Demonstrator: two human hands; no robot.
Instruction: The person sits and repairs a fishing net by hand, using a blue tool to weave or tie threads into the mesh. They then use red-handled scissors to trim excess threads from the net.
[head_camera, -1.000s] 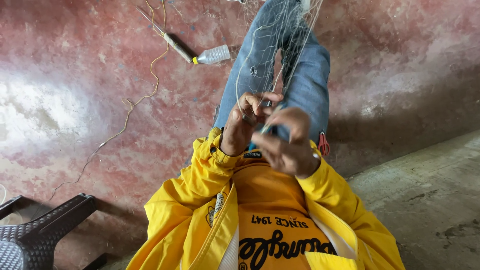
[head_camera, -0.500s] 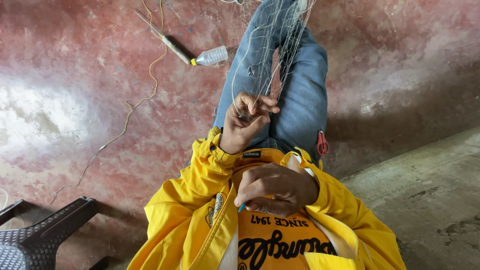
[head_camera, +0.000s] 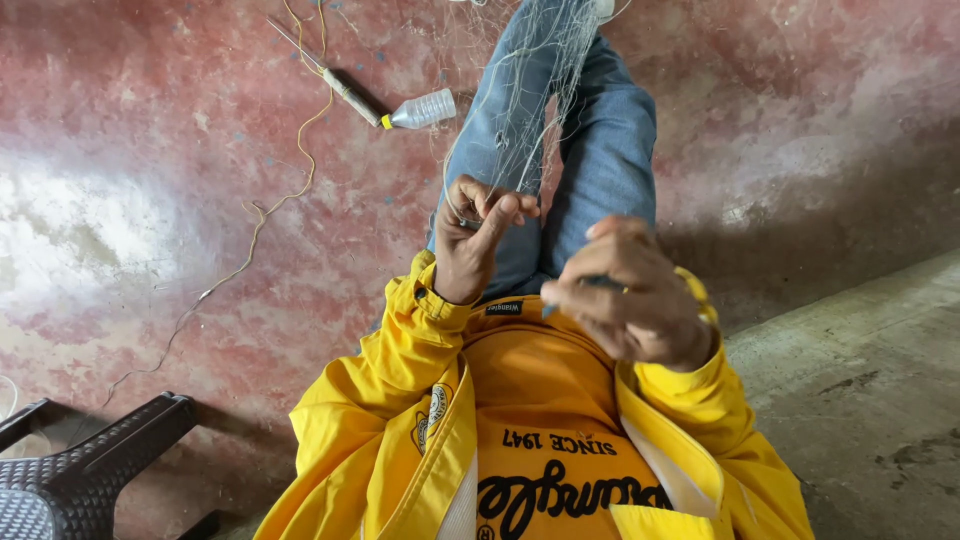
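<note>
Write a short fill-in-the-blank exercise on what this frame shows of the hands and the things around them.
1. The left hand pinches strands of a thin white ____ draped over the jeans.
2. The right hand grips a slim ____-coloured tool.
3. On the red floor beyond the knees lies a clear plastic ____ with a yellow cap.
4. At the lower left stands a dark plastic ____.

Missing words: net; blue; bottle; stool
</note>
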